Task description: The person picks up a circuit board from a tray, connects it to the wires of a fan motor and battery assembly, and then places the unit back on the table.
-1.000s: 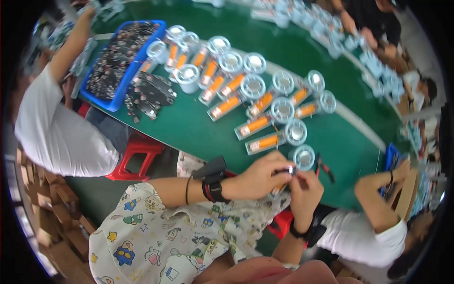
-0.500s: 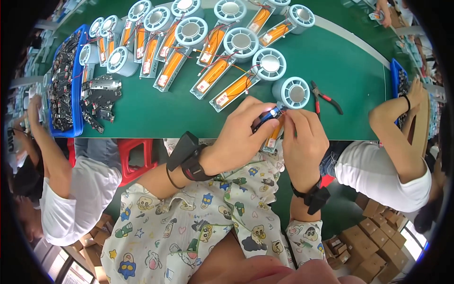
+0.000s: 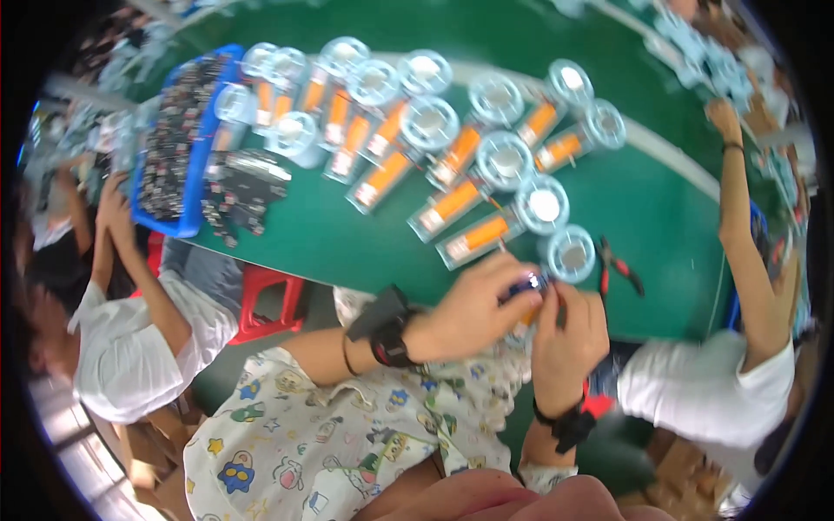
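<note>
My left hand [image 3: 480, 302] is closed on a small dark circuit board [image 3: 525, 285], pinched between thumb and fingers, with a bright glint on it. Right beside it, my right hand [image 3: 569, 332] has its fingertips pressed together at the board's edge; whatever they pinch is too small and blurred to make out. Just beyond the fingers is the round head of a light-blue housing [image 3: 571, 254]. A bit of its orange battery [image 3: 523, 328] shows between my hands, which cover most of the rest.
Several light-blue housings with orange batteries [image 3: 452, 201] stand across the green table [image 3: 347, 252]. To the left are a blue tray [image 3: 193, 195] of circuit boards and a loose board pile [image 3: 248, 187]. Red-handled pliers [image 3: 621, 267] lie at right. Co-workers sit on both sides.
The view has turned and blurred, so the table now tilts down to the right. Both hands stay together at the board. The right co-worker's arm now stretches farther across the table.
</note>
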Motion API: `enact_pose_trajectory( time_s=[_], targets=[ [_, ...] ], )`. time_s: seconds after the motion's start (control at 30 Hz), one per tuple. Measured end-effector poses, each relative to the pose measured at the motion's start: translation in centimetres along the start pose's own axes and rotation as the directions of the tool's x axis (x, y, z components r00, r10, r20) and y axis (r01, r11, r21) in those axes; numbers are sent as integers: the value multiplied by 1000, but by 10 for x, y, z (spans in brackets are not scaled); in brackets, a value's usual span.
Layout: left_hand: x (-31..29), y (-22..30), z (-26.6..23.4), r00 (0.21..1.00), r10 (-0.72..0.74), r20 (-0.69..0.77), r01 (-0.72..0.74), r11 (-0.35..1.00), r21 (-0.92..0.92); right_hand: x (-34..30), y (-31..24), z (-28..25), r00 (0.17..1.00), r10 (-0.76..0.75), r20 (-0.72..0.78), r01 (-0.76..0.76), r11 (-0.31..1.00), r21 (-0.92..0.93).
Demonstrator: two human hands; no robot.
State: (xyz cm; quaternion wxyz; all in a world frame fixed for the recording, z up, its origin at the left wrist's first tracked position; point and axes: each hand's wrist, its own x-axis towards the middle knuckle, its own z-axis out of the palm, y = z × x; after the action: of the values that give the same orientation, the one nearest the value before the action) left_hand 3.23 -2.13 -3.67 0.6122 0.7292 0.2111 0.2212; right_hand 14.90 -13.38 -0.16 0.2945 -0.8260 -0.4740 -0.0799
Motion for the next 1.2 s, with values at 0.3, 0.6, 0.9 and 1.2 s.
enact_pose_trajectory(
  time_s=[0.3,0.6,0.9,1.2],
  targets=[
    [-7,2,7,997,-66,-37,61,991,-121,-12,-6,-6,998,-45,54,43,998,39],
    [-3,1,3,996,-83,-21,79,989,-123,1,-10,-20,942,3,335,31,995,-96],
    [-1,-5,6,1000,-9,-21,7,998,-61,-8,-3,-8,985,-104,139,110,993,-33],
    [6,9,-4,975,-198,100,216,951,-221,7,-3,-21,913,-47,405,101,989,-111]
  ],
)
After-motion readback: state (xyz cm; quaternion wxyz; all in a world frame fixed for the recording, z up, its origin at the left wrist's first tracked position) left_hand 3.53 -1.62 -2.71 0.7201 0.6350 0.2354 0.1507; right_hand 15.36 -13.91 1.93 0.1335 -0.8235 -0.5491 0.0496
